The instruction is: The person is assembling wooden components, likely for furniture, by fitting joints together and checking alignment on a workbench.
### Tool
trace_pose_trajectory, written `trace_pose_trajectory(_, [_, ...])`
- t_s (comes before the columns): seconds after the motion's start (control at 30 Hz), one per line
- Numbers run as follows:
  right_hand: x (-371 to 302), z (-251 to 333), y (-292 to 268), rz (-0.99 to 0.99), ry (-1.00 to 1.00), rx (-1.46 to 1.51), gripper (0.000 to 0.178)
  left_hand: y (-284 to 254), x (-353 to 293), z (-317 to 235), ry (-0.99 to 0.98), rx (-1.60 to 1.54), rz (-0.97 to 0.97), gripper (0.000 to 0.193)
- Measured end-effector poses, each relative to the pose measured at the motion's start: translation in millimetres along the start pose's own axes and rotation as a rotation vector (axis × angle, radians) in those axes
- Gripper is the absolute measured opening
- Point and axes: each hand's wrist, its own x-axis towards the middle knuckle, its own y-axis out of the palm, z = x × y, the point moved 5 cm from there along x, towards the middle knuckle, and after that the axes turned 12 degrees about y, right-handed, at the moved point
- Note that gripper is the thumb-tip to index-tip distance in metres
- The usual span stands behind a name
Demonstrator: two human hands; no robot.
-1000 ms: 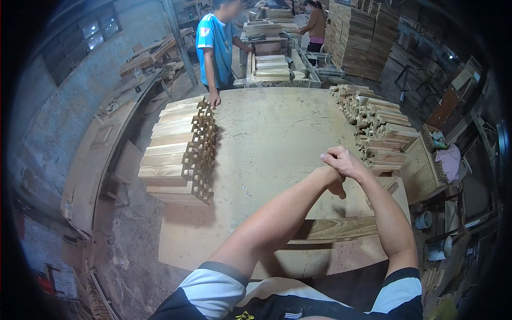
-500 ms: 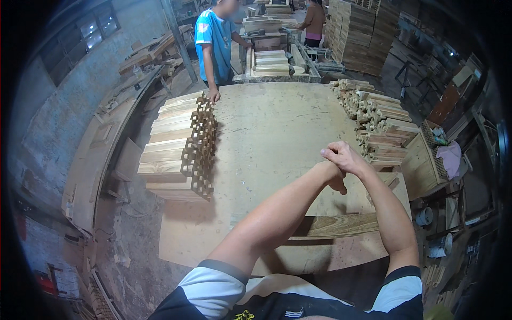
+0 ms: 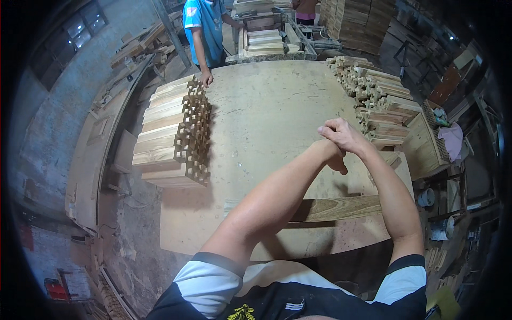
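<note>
Both my hands meet above the right half of the table. My left hand [image 3: 336,158] bends down at the wrist, its fingers mostly hidden beneath and behind the right. My right hand [image 3: 344,136] lies over the back of it with curled fingers, closed against the left hand near the wrist. No wooden part shows in either hand. Below them a brownish wooden board [image 3: 341,208] lies across the near part of the table [image 3: 266,117], partly covered by my left forearm.
A stack of pale wooden pieces with notched ends [image 3: 165,133] stands at the table's left. More shaped pieces [image 3: 384,101] are piled at the right, by a crate [image 3: 421,152] with a pink cloth [image 3: 450,140]. Across the table a person in blue [image 3: 204,32] stands beside a machine bench.
The whole view has tilted down slightly, so the table and stacks sit higher in it. My hands stay joined in nearly the same pose. The person's hand remains by the left stack.
</note>
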Motion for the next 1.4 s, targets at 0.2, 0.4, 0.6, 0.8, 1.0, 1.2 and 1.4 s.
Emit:
trace_pose_trajectory(0.2, [-3,5,1,0.000,0.002,0.013,0.042,2,1,2,-0.001,0.025,-0.002,0.078])
trace_pose_trajectory(0.4, [3,-11,-2,-0.023,-0.027,-0.033,0.043,-6,-4,-7,0.014,-0.021,0.032,0.086])
trace_pose_trajectory(0.6, [6,-10,10,-0.004,-0.047,0.031,0.041,12,1,13,-0.019,-0.054,0.068,0.081])
trace_pose_trajectory(0.8, [-1,-13,5,-0.031,-0.066,-0.021,0.036,7,-3,-8,0.091,-0.003,0.045,0.081])
trace_pose_trajectory(1.0, [-3,-10,7,-0.028,-0.062,-0.051,0.035,2,-10,-21,-0.004,-0.001,0.082,0.078])
trace_pose_trajectory(1.2, [3,-13,-2,-0.157,-0.149,-0.089,0.042,3,-4,1,0.142,0.307,-0.137,0.079])
trace_pose_trajectory(1.4, [8,-22,-23,-0.291,-0.157,0.002,0.044,-59,-108,-63,-0.201,0.417,-0.366,0.060])
